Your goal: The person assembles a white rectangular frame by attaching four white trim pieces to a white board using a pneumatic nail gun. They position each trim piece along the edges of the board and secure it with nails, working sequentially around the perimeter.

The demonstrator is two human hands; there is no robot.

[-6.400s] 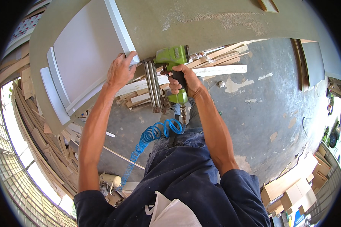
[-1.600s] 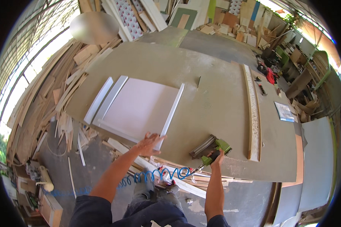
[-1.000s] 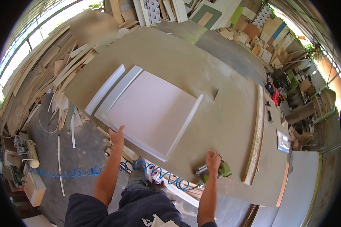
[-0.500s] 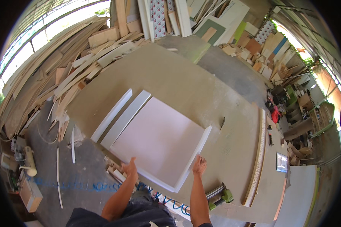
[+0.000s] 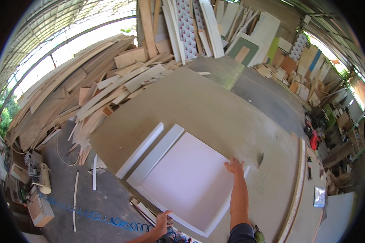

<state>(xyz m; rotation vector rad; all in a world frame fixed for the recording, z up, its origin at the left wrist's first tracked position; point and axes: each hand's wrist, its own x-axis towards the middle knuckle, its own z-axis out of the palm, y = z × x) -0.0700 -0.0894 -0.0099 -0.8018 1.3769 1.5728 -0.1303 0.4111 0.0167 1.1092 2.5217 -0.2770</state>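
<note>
A white square panel (image 5: 190, 170) lies flat on a large brown board worktop (image 5: 182, 97), with raised white strips along its near and right edges. My left hand (image 5: 163, 222) is closed at the near edge strip (image 5: 182, 222), thumb towards the panel. Out at the panel's far right corner, my right hand (image 5: 234, 166) rests with fingers spread, by the end of the right edge strip (image 5: 223, 208). Along the panel's left side lies a wide white strip (image 5: 156, 156). A narrower loose white strip (image 5: 140, 150) sits apart, farther left.
A green nail gun (image 5: 258, 235) is partly hidden beside my right sleeve. A long pale-edged strip (image 5: 294, 194) runs down the worktop's right side, near a shiny rectangular object (image 5: 319, 197). Blue coiled hose (image 5: 109, 220) crosses the floor at left. Scrap boards (image 5: 85, 89) are heaped behind.
My right hand has moved away from me along the right strip to the far corner. My left hand has come closer in on the near edge. The whole view has shifted.
</note>
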